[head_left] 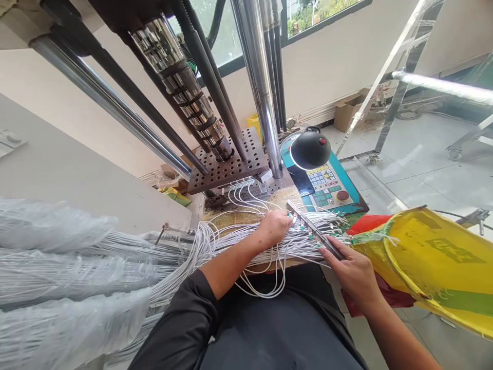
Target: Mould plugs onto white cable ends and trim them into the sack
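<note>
My right hand (352,270) grips the near end of a narrow metal bar (314,228), which slants over the cables. Several small green-tipped pieces sit along the bar. My left hand (274,227) is closed near the bar's far end, with its fingertips at a green-tipped piece; what exactly it pinches is too small to make out. Beneath both hands a thick bundle of white cables (239,239) lies across the work surface. A few cables run up to a row of fittings under the perforated plate (231,167) of the machine.
A control panel (327,187) with a black round lamp (310,148) stands beyond the bar. On the right is a yellow sack (435,257); plastic-wrapped cable bundles (73,272) fill the left. Steel columns (256,77) rise ahead, and a metal frame (398,97) stands at the back right.
</note>
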The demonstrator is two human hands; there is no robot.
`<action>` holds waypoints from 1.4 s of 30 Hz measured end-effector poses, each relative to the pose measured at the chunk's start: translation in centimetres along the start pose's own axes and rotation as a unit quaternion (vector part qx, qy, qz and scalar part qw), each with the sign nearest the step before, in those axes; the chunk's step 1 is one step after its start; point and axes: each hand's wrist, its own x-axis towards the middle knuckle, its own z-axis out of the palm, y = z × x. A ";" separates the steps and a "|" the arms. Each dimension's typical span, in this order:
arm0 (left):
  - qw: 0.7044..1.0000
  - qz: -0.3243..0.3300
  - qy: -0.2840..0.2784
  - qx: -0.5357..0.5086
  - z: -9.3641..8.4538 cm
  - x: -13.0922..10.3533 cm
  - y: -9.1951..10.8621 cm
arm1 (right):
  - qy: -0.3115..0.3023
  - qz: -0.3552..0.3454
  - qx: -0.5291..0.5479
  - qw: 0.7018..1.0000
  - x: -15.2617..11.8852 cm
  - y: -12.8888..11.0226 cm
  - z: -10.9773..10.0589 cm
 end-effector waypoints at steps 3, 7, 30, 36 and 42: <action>1.000 -0.008 0.001 -0.012 0.1 0.1 0.1 | -0.004 -0.004 -0.007 1.000 0.1 0.0 0.0; 0.999 -0.022 -0.006 -0.029 0.1 0.3 0.4 | 0.003 -0.019 -0.008 1.000 0.2 -0.1 -0.1; 0.358 -0.434 0.357 -0.746 -2.5 -3.5 -8.8 | -0.015 -0.071 -0.231 0.970 3.4 -1.8 2.1; 0.273 -0.413 0.269 -0.826 -2.0 -0.4 -9.6 | -0.044 -0.133 -0.271 0.952 2.9 -2.0 0.7; 0.250 -0.395 0.258 -0.845 -0.7 0.3 -10.5 | -0.001 -0.248 -0.283 0.926 4.9 -3.5 -0.8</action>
